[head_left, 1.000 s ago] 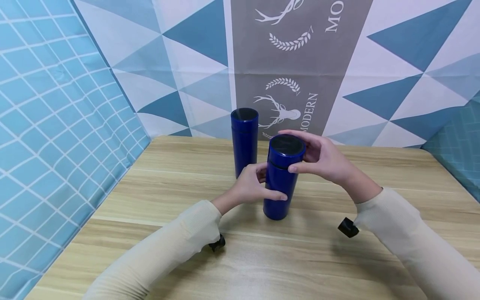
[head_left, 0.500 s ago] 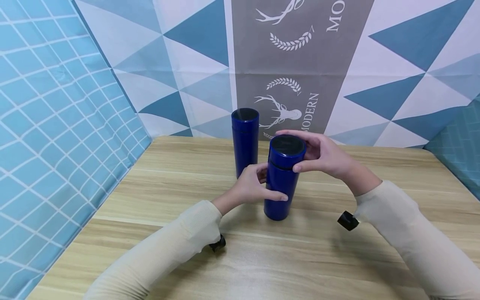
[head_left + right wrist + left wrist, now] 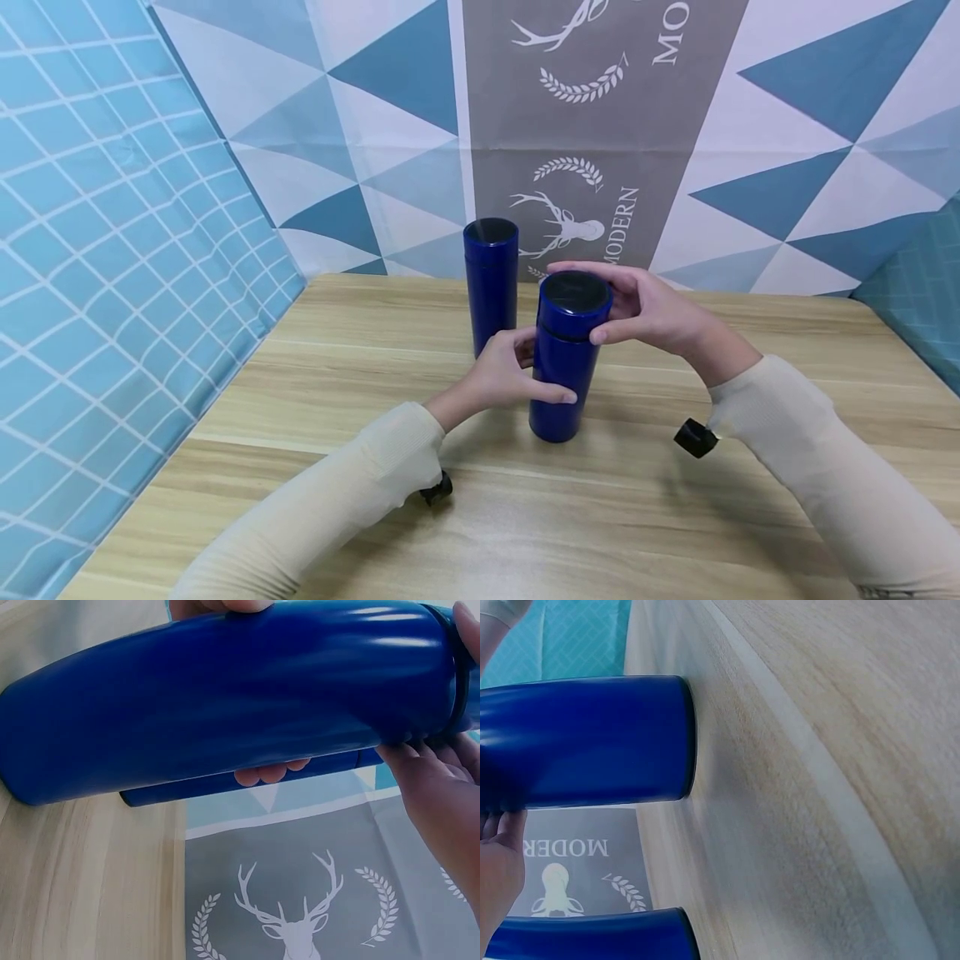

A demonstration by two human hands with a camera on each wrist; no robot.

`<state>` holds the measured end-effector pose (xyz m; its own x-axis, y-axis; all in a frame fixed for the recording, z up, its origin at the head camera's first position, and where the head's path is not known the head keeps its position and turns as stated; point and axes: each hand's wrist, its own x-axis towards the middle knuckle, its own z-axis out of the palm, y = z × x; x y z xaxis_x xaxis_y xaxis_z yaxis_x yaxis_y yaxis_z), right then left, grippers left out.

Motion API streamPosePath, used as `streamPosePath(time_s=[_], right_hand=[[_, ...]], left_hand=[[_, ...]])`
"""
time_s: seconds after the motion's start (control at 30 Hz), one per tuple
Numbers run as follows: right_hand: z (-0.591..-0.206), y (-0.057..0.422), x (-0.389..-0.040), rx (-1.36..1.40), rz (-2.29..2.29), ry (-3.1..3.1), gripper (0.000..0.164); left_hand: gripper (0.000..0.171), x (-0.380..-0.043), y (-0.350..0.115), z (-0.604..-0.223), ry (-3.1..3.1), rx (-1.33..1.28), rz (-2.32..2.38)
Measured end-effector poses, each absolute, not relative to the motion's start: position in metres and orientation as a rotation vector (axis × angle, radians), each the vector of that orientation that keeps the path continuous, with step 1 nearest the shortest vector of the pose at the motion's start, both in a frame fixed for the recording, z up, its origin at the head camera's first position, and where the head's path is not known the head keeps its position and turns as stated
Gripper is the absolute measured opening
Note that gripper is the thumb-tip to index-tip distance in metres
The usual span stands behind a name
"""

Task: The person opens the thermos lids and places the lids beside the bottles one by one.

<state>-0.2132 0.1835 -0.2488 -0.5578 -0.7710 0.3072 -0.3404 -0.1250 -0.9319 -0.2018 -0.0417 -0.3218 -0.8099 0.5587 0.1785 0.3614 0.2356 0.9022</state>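
A dark blue thermos bottle (image 3: pixel 562 367) stands upright on the wooden table, its glossy black-topped lid (image 3: pixel 576 293) divided from the body by a dark seam. My left hand (image 3: pixel 504 373) holds the body from the left, thumb across the front. Up at the lid, my right hand (image 3: pixel 647 315) grips from the right, with the thumb at the seam and the fingers round the back. The right wrist view shows left-hand fingertips (image 3: pixel 270 772) beyond the body (image 3: pixel 225 697). In the left wrist view, the bottle's base (image 3: pixel 682 739) is at the tabletop.
A second, matching blue thermos bottle (image 3: pixel 491 283) stands just behind and left of the held one. Behind the table (image 3: pixel 337 367) hangs a patterned backdrop (image 3: pixel 592 125) with triangles and deer. Blue checked cloth (image 3: pixel 112 250) borders the left side.
My right hand has turned slightly on the lid: its thumb has slid rightward and its fingertips leftward behind. The left hand keeps its hold, and the rear bottle stays put.
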Motion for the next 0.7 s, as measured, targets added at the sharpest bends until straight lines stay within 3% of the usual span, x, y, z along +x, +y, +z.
streamPosePath(time_s=[0.3, 0.7], right_hand=[[-0.253, 0.179, -0.195, -1.181, -1.732, 2.001, 0.085], [-0.260, 0.154, -0.155, -0.799, -2.118, 2.375, 0.079]], left_hand=[[0.059, -0.201, -0.042, -0.322, 2.328, 0.884, 1.615], [0.060, -0.202, -0.042, -0.323, 2.319, 0.888, 1.630]])
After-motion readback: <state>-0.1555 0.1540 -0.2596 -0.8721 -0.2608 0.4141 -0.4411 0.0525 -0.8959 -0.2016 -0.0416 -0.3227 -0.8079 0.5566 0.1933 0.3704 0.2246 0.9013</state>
